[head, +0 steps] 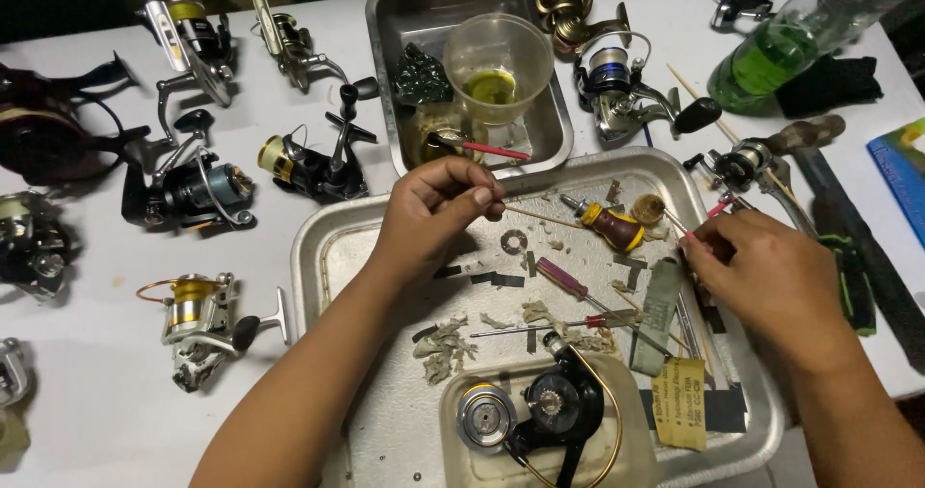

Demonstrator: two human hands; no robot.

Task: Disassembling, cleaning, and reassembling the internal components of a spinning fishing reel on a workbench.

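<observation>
Nearest, at six o'clock: an opened black spinning reel (554, 413) with exposed gear, lying in a small pale tub (617, 459) set inside the big metal tray (318, 257). Easily knocked by either forearm, with loose parts likely to spill.

Further up, mid-tray: grey scraps of wiped-off debris (443, 345), a red-handled screwdriver (561, 278), a thin washer (513, 241) lying loose at about twelve o'clock from the reel. Small enough to be swept away or lost among the scraps.

Left hand (434, 213), at ten o'clock from the reel: closed in a pinch, thumb and fingertips on one end of a thin wooden stick (540, 217) that reaches to the right over the tray. Right hand (766, 276), at two o'clock: fingers curled shut around something slender and reddish near the tray's rim; exactly what, cannot tell. Risk here: stick snapping under a hard press, or a slip flicking grit into the open reel.

Farther, at twelve o'clock: a smaller steel pan (549, 131) holding a clear plastic cup (496, 64) with yellowish oil. Likely to tip if bumped by a reaching wrist.

Farthest, around the white surface (87, 392): several assembled reels (198, 194) and a green bottle (805, 40) at one o'clock.
</observation>
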